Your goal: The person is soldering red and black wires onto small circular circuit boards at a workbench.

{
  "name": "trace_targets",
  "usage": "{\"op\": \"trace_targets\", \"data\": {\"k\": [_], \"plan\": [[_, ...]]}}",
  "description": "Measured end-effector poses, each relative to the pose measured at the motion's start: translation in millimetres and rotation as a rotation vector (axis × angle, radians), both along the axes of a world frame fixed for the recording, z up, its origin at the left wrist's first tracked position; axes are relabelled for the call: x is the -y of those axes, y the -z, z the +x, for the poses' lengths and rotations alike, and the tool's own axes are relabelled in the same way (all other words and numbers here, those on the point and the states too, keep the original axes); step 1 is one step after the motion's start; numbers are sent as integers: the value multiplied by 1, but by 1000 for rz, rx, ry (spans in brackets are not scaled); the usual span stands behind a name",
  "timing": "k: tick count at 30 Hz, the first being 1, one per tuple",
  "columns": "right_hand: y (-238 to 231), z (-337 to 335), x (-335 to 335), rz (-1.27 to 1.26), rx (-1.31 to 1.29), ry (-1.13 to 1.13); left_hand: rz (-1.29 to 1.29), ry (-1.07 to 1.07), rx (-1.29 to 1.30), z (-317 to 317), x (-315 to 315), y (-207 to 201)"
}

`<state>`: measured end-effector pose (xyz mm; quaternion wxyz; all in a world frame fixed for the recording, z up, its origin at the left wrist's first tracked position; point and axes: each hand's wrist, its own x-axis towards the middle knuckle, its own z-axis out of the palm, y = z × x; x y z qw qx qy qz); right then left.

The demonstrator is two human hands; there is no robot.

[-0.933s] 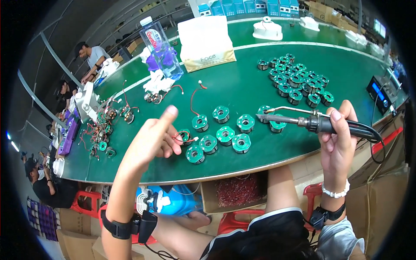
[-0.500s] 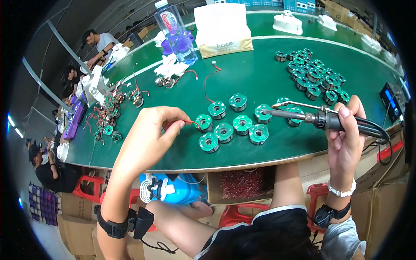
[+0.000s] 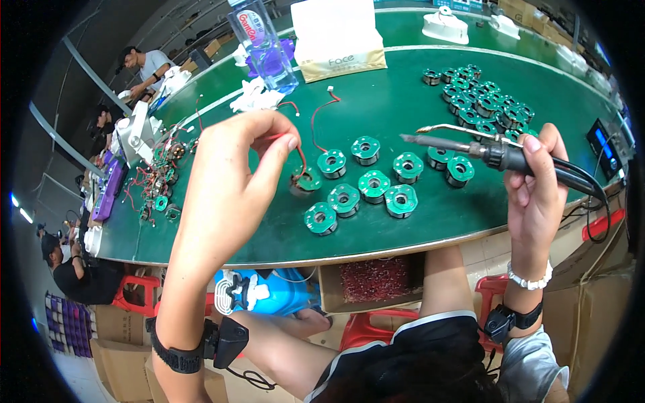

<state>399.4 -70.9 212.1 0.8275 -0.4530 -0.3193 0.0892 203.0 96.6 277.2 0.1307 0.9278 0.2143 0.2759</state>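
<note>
My left hand [image 3: 232, 161] pinches a red wire [image 3: 302, 158] between thumb and forefinger. From that wire a round coil with a green circuit board [image 3: 306, 181] hangs tilted and a little blurred. My right hand [image 3: 537, 195] grips a soldering iron [image 3: 504, 158], its tip pointing left above the table; a thin metal tube runs along its upper side. Several similar coils with green boards [image 3: 374, 185] stand in loose rows between the hands. One of them [image 3: 332, 162] has a red wire [image 3: 316, 121] with a white plug running away from it.
A dense group of coils [image 3: 487, 104] covers the far right of the green table [image 3: 269, 245]. Wired coils [image 3: 164, 168] lie heaped at the left. A water bottle [image 3: 262, 47] and a tissue pack [image 3: 339, 40] stand behind. A blue-lit station [image 3: 605, 151] sits right. Other people work farther left.
My left hand has risen with the red wire, and its coil has lifted and tipped out of its place. The soldering iron has moved up and slightly left, away from the coils.
</note>
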Motion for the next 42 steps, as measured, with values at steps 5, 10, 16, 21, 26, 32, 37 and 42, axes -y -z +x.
{"op": "trace_targets", "data": {"k": [5,10,16,21,26,32,37,42], "plan": [[2,21,19,27,5,94,-82,201,119,28,7,3],[6,24,27,19,-1,91,-125,173,47,45,15,21],[5,10,18,-40,-41,-32,-112,113,89,37,17,16],[1,0,9,-55,-31,-22,-76,82,44,39,21,15],[3,-7,4,-89,-6,-65,15,77,36,29,26,16],[10,-10,-1,-117,80,-82,-15,96,87,27,28,19],[8,-12,-2,-113,78,-94,-15,106,89,27,26,19],[6,-15,-3,-107,83,-75,-14,115,84,27,25,18]]}}
